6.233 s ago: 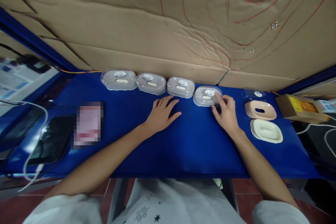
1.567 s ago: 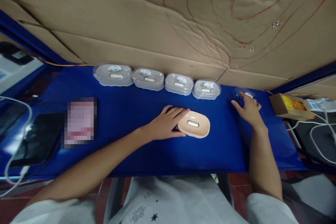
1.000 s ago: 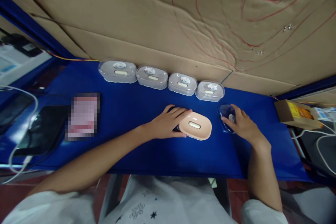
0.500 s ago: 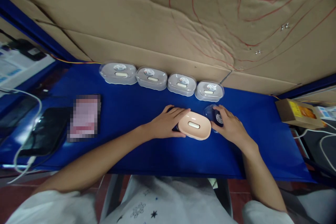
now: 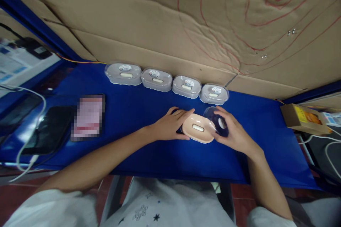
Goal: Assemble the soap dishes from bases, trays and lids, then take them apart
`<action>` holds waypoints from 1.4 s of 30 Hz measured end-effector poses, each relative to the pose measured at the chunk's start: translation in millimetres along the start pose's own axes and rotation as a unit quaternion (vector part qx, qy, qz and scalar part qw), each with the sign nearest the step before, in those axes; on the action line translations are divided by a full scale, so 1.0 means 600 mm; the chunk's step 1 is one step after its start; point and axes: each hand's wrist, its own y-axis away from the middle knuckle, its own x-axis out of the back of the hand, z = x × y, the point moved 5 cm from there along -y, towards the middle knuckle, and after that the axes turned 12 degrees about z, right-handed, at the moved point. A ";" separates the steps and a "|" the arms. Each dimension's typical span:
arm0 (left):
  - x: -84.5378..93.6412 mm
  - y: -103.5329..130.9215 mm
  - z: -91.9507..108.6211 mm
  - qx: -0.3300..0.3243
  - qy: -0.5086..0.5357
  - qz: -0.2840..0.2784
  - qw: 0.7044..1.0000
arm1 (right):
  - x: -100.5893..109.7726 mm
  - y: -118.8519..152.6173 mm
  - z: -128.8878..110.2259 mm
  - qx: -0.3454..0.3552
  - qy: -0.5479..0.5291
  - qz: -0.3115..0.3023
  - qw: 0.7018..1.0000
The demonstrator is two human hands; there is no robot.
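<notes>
A peach-coloured oval box (image 5: 197, 128) with a pale handle piece on top lies on the blue table. My left hand (image 5: 172, 125) grips its left end between thumb and fingers. In my right hand (image 5: 231, 127) is a clear plastic cover (image 5: 215, 118) with a round label, held tilted over the right end of the box. Whether the cover touches the box cannot be made out. Behind, in a row, stand several grey boxes under clear covers, the rightmost (image 5: 214, 94) nearest my right hand.
A blue table (image 5: 160, 159) runs along a brown paper-covered wall (image 5: 133, 17). At left lie a blurred-out phone-like panel (image 5: 89, 117), a dark tablet (image 5: 50, 129) and a white cable (image 5: 42, 113). An open cardboard box (image 5: 303, 118) sits at right.
My right hand has lifted the clear cover and tilted it leftward over the right end of the peach box. My left hand keeps its hold. The whole view has shifted slightly.
</notes>
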 end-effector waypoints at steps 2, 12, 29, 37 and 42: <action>-0.001 0.001 -0.002 -0.003 0.002 0.006 1.000 | -0.025 0.001 -0.025 0.036 0.000 -0.029 0.999; -0.001 0.000 -0.004 -0.007 0.014 0.008 1.000 | -0.070 0.000 -0.069 0.137 0.018 -0.026 0.990; -0.002 0.000 -0.006 0.009 0.009 0.012 1.000 | -0.077 -0.002 -0.085 0.142 0.066 0.000 0.988; -0.002 -0.001 -0.006 0.004 0.015 0.014 1.000 | -0.075 -0.007 -0.082 0.145 0.063 -0.005 0.987; 0.000 -0.002 -0.006 0.006 0.023 0.014 1.000 | -0.080 -0.003 -0.087 0.166 0.087 0.009 0.982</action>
